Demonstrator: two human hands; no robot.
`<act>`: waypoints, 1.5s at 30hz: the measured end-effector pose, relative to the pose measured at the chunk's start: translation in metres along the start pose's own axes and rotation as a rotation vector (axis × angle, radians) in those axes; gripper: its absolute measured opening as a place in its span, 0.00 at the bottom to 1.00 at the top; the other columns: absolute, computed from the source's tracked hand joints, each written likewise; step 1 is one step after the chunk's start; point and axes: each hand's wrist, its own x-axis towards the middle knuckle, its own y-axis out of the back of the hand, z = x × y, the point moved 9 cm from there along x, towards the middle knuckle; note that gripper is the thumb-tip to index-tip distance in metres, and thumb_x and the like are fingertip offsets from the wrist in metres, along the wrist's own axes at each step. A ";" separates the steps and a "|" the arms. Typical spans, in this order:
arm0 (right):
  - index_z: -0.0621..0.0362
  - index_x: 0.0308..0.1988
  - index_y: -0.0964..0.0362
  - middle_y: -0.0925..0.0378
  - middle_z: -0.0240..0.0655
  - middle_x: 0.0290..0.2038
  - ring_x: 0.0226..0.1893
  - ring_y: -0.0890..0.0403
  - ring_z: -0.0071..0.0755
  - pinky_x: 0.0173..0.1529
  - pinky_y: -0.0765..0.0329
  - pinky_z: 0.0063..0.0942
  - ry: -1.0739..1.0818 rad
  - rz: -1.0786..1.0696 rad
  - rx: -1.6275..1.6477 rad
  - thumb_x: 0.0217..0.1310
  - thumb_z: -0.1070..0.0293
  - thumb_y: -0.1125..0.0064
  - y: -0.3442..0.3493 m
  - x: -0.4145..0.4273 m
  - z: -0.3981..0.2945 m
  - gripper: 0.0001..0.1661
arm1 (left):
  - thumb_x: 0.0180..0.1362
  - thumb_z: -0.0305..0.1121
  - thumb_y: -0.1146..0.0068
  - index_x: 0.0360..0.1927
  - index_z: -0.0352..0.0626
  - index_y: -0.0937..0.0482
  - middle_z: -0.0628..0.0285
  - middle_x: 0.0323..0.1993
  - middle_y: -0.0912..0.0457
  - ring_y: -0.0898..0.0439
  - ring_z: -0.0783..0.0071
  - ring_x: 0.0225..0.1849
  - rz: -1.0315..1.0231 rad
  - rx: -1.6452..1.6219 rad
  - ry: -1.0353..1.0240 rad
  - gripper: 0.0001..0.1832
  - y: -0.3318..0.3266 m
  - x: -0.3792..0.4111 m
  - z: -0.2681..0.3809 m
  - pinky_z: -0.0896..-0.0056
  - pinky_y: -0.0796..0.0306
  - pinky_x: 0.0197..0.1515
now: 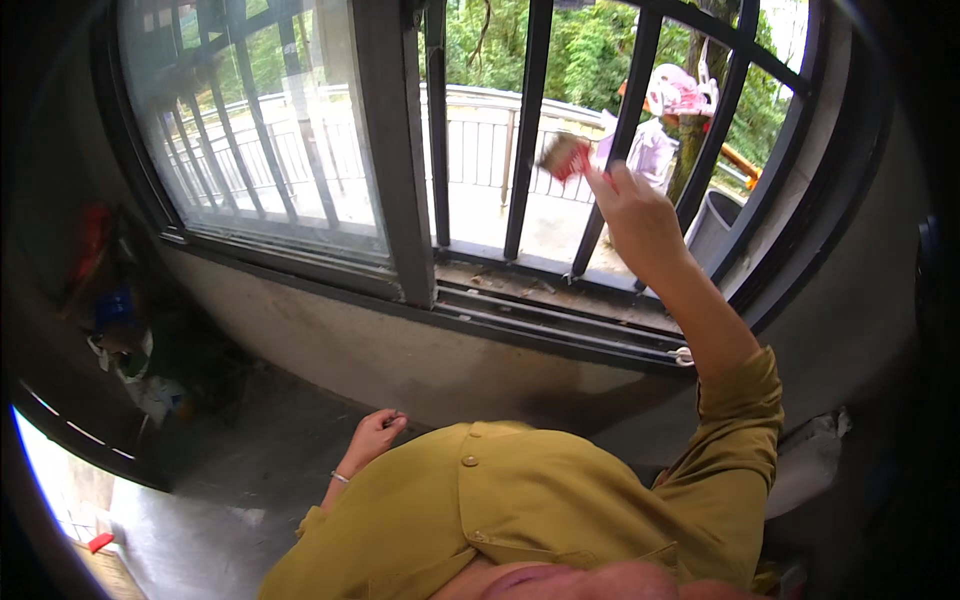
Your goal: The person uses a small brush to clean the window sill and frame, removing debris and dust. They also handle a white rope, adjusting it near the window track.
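My right hand (pixel 637 214) is raised in front of the open half of a sliding window. It grips a paintbrush (pixel 576 159) with a red handle part and pale brownish bristles; the brush looks blurred. The bristles point left, between two dark metal window bars (pixel 529 135). Whether they touch a bar is unclear. Low beside my body, my left hand (pixel 377 436) has curled fingers and a band on its wrist. Something small and dark shows at its fingertips, too small to make out.
A sliding glass pane (pixel 255 135) covers the window's left half. The window track (pixel 555 319) below bears dirt and debris, with a pale ring-like piece (pixel 682 356) at its right end. Assorted items (pixel 120 315) are piled at left. Outside are a railing (pixel 480 142) and a grey bin (pixel 714 225).
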 end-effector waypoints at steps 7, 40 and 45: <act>0.56 0.40 0.24 0.27 0.43 0.30 0.31 0.24 0.48 0.37 0.28 0.38 -0.449 -0.200 0.590 0.56 0.68 0.47 -0.049 -0.125 0.027 0.11 | 0.60 0.40 0.47 0.28 0.32 0.25 0.68 0.16 0.34 0.40 0.83 0.23 0.079 -0.061 -0.054 0.17 0.008 0.001 0.011 0.75 0.40 0.26; 0.59 0.37 0.24 0.25 0.37 0.28 0.25 0.25 0.33 0.28 0.28 0.25 -0.857 0.155 0.509 0.50 0.75 0.35 0.048 -0.254 -0.044 0.11 | 0.56 0.29 0.43 0.33 0.41 0.22 0.57 0.28 0.20 0.21 0.64 0.27 -0.070 0.150 -0.803 0.04 -0.076 0.046 0.176 0.71 0.28 0.29; 0.59 0.35 0.24 0.24 0.36 0.29 0.27 0.24 0.28 0.32 0.28 0.22 -0.987 0.139 0.428 0.48 0.76 0.33 0.066 -0.293 -0.040 0.11 | 0.56 0.31 0.45 0.33 0.42 0.22 0.56 0.30 0.19 0.20 0.58 0.32 -0.141 0.186 -0.849 0.05 -0.093 0.049 0.191 0.66 0.27 0.33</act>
